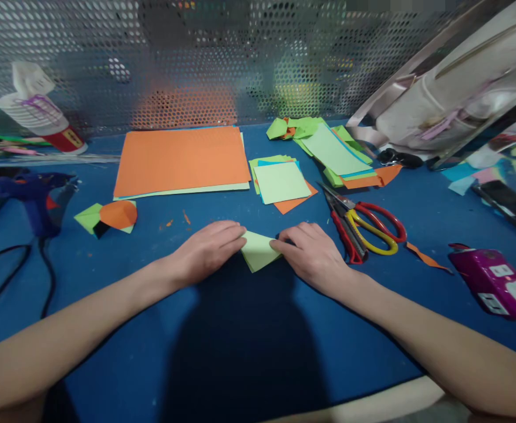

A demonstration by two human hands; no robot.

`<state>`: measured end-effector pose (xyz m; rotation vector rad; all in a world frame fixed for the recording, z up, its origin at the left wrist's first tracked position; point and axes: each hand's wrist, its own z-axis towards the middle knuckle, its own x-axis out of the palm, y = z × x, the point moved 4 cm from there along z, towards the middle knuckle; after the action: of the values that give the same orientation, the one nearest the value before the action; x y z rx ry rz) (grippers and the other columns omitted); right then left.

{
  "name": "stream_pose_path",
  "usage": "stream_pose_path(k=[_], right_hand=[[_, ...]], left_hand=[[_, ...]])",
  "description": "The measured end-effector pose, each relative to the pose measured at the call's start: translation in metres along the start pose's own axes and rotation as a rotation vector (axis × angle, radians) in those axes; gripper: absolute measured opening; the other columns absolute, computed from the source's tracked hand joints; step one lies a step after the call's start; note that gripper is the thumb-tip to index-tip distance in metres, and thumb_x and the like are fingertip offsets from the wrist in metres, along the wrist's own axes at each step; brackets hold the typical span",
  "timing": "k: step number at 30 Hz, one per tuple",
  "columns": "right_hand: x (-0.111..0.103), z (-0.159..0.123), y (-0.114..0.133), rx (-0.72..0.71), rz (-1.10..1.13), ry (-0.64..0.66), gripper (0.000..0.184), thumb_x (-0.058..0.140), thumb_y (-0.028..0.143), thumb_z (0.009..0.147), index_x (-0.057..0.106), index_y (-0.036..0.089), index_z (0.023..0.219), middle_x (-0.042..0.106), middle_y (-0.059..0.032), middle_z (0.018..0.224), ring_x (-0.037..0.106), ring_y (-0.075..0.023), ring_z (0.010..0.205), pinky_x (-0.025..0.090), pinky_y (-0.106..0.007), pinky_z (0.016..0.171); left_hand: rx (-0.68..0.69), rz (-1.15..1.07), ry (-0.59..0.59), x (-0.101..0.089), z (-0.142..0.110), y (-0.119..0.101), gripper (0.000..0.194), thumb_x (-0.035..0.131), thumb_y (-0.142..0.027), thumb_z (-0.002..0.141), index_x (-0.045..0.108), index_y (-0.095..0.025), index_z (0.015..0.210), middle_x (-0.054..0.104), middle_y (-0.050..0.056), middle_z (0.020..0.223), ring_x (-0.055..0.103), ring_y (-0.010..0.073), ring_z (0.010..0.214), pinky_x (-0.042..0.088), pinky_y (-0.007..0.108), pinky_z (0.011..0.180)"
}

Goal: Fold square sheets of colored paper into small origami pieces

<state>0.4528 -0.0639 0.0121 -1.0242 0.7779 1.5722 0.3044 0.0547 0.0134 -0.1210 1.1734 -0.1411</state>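
A small folded piece of pale green paper [258,251] lies on the blue table [240,329] in front of me. My left hand [209,249] rests on its left edge, fingers curled together and pressing down. My right hand [313,252] pinches the paper's right edge against the table. Both hands grip the same folded piece, which is partly hidden under my fingers.
A stack of large orange sheets [181,160] lies behind. Small paper squares [282,183], paper scraps [328,150], two pairs of scissors [367,226], a folded orange and green piece [112,216], a blue glue gun [31,197], a glue bottle [41,111] and a pink device [495,281] surround my hands.
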Motion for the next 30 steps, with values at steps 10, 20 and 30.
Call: stream_pose_path(k=[10, 20, 30], right_hand=[[-0.004, 0.000, 0.001, 0.010, 0.064, -0.032, 0.020, 0.044, 0.015, 0.093, 0.063, 0.020, 0.093, 0.067, -0.0035, 0.089, 0.050, -0.0176, 0.074, 0.032, -0.033, 0.067], [0.004, -0.003, -0.003, 0.083, 0.246, -0.075, 0.016, 0.051, 0.029, 0.091, 0.061, 0.021, 0.081, 0.063, -0.0001, 0.072, 0.057, -0.0132, 0.070, 0.040, -0.029, 0.074], [0.007, -0.003, -0.003, 0.078, 0.237, -0.029, 0.018, 0.048, 0.029, 0.092, 0.063, 0.023, 0.085, 0.064, 0.0001, 0.077, 0.057, -0.0137, 0.075, 0.039, -0.030, 0.075]], left_hand=[[-0.172, -0.222, 0.169, 0.006, 0.006, -0.013, 0.033, 0.031, -0.032, 0.096, 0.061, -0.018, 0.091, 0.066, 0.005, 0.089, 0.060, 0.0170, 0.086, 0.047, 0.029, 0.083], [-0.100, -0.158, 0.233, 0.010, 0.005, -0.011, 0.033, 0.030, -0.029, 0.097, 0.061, -0.018, 0.088, 0.066, 0.005, 0.088, 0.060, 0.0175, 0.085, 0.046, 0.030, 0.083], [0.102, -0.089, 0.168, 0.005, 0.000, -0.013, 0.033, 0.030, -0.024, 0.097, 0.063, -0.020, 0.092, 0.067, 0.007, 0.097, 0.061, 0.0203, 0.095, 0.047, 0.036, 0.089]])
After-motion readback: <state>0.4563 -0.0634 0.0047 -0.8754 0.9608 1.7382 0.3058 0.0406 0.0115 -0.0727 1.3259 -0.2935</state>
